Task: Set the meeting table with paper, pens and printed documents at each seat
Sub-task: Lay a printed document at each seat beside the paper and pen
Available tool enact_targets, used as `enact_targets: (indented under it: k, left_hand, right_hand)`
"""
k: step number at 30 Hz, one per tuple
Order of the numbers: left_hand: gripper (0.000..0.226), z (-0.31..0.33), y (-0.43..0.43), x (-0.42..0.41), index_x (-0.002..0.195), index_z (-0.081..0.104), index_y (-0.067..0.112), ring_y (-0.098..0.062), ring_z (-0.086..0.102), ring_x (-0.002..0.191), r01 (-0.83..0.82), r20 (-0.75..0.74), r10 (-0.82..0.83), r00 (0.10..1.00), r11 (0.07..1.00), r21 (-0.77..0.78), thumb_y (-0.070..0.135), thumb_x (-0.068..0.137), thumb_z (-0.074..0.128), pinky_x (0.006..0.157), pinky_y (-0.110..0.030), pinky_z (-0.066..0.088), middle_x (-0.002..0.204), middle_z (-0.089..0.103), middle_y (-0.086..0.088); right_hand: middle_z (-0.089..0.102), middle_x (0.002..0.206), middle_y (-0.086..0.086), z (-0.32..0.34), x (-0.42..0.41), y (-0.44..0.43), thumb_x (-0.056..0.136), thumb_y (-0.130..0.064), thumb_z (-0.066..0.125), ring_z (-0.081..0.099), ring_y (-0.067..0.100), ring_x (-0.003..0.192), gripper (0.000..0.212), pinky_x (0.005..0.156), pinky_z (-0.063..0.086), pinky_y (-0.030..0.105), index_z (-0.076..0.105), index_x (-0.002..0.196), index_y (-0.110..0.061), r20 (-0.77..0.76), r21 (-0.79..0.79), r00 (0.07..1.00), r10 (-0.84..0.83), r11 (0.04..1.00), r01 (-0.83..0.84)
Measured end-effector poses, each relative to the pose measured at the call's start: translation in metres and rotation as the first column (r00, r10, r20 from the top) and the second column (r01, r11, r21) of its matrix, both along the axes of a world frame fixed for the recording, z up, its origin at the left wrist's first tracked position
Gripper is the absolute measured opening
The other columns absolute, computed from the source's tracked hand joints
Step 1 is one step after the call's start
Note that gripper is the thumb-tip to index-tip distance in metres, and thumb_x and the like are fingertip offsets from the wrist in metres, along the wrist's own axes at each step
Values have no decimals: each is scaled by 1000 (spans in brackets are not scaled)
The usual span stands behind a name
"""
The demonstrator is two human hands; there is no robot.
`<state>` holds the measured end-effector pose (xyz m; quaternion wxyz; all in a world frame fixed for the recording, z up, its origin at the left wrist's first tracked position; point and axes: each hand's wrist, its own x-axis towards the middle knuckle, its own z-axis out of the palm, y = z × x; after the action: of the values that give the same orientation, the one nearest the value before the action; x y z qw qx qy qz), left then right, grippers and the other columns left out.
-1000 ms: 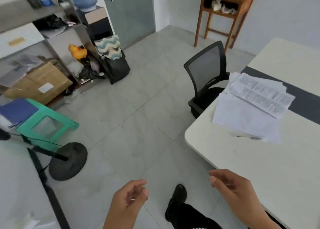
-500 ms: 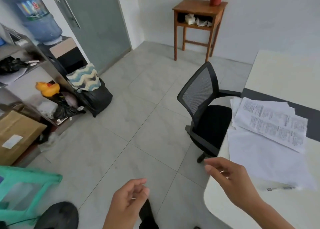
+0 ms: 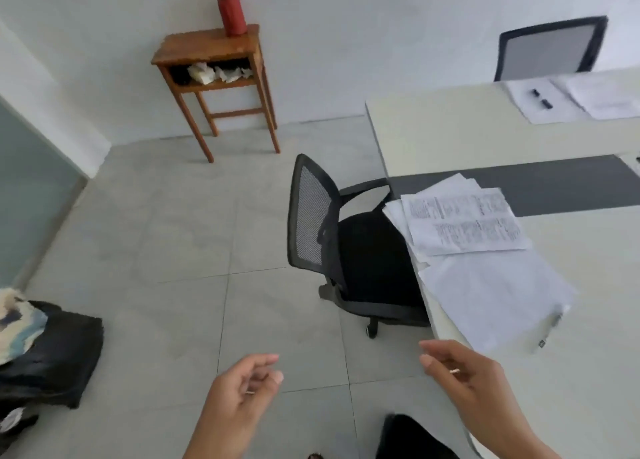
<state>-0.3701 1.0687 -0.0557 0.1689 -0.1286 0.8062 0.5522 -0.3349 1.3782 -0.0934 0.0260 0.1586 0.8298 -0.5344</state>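
The pale meeting table fills the right side. At its near seat lie a blank sheet of paper, a printed document on top of its far end, and a pen beside it. Another set of papers with two dark pens lies at the far seat. My left hand hovers over the floor, fingers loosely curled, holding nothing. My right hand is at the table's near corner, fingers apart and empty, just short of the blank sheet.
A black mesh chair is tucked at the table's left edge. A second mesh chair stands behind the far side. A wooden side table with a red bottle is against the wall. A black bag lies at lower left.
The view has swung right, away from the shelves and door toward the wall and table. The far seat's papers and second chair came into sight. Both hands stay empty in front of me.
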Motion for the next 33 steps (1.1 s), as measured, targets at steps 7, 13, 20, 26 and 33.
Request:
enact_targets:
  k: [7, 13, 20, 26, 33]
  left_hand:
    - [28, -6, 69, -95, 92, 72, 30, -18, 71, 79, 250, -32, -249, 968, 968, 32, 39, 66, 69, 76, -27, 56, 87, 74, -2]
    - [38, 1, 124, -161, 95, 70, 25, -18, 70, 78, 406, 5, -406, 914, 914, -28, 42, 61, 68, 76, -27, 54, 84, 75, 1]
    - [16, -9, 175, -249, 91, 72, 36, -8, 69, 75, 615, 82, -610, 788, 773, -155, 32, 76, 72, 79, -27, 54, 81, 73, 1]
    - [19, -38, 255, -337, 108, 64, 29, -3, 62, 97, 752, 99, -759, 644, 604, -264, 25, 89, 64, 88, -23, 47, 98, 68, 7]
    - [27, -110, 348, -448, 114, 62, 14, -17, 60, 101, 790, 83, -840, 537, 466, -398, 26, 90, 59, 86, -32, 49, 106, 64, -3]
  right_hand:
    - [75, 74, -8, -13, -25, 36, 81, -10, 76, 70, 10, 69, 20, 63, 54, 21, 75, 83, -29, 32, 4, 968, -250, 968, 250]
    - [72, 79, -23, -21, -94, 75, 85, -22, 73, 65, 0, 67, 15, 62, 49, 11, 72, 88, -36, 36, 4, 954, -299, 954, 299]
    - [71, 80, -23, -32, -137, 110, 87, -31, 68, 63, -7, 82, 12, 66, 46, 9, 67, 95, -41, 71, 87, 929, -363, 930, 357]
    - [70, 85, -22, -48, -154, 131, 88, -38, 65, 64, -5, 82, 15, 78, 52, 22, 68, 103, -37, 165, 179, 861, -482, 873, 454]
    - [56, 131, -15, -68, -220, 151, 96, -44, 51, 54, 7, 119, 39, 94, 47, 26, 52, 133, -35, 327, 469, 826, -459, 838, 280]
